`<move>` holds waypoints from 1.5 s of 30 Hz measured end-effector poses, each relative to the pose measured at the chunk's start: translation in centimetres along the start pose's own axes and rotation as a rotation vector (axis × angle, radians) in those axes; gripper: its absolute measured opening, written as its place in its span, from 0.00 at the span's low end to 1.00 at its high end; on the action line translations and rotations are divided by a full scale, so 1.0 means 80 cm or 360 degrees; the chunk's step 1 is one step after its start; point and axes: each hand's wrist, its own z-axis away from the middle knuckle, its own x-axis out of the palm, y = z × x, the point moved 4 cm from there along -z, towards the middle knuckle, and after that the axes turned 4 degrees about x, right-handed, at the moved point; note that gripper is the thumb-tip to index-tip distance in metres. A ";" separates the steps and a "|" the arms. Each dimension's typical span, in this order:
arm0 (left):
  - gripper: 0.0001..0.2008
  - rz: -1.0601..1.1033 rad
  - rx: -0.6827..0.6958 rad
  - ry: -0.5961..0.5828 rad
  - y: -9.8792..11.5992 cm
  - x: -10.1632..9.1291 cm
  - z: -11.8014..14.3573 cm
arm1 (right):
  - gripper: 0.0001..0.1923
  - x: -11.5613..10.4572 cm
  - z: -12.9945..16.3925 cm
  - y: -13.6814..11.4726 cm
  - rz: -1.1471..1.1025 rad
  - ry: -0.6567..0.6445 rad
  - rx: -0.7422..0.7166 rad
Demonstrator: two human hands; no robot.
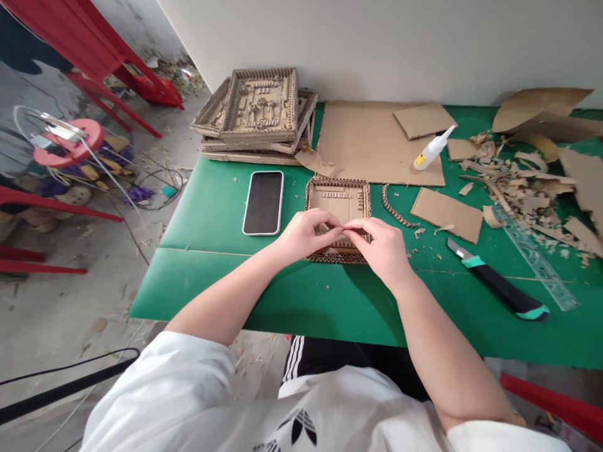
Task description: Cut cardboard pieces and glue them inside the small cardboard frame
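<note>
A small square cardboard frame [337,199] with a corrugated border lies on the green table [211,276] in front of me. My left hand [304,233] and my right hand [382,246] meet over its near edge, fingertips pinched together on a small strip of cardboard [347,230] held between them. The hands hide the frame's near part.
A phone [263,202] lies face up left of the frame. A stack of finished cardboard frames [257,113] stands at the back left. A glue bottle [434,148], cardboard sheets, a corrugated strip [396,210], a utility knife [499,287], a clear ruler [537,260] and scraps lie to the right.
</note>
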 end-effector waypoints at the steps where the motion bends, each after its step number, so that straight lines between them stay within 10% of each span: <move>1: 0.06 -0.0010 0.0026 0.0007 0.000 0.000 0.000 | 0.04 0.000 0.000 0.000 0.0010 0.0020 0.0008; 34: 0.07 0.0994 -0.0389 0.0224 -0.007 0.004 0.003 | 0.04 -0.003 0.006 -0.028 0.0008 0.0231 -0.0259; 39: 0.07 0.1013 -0.0444 0.0627 -0.027 -0.010 -0.001 | 0.07 -0.031 0.000 0.007 0.0161 0.0429 -0.0031; 45: 0.08 0.0559 -0.0150 0.0558 -0.017 -0.013 -0.001 | 0.12 -0.052 -0.004 0.054 0.0649 0.0492 0.0321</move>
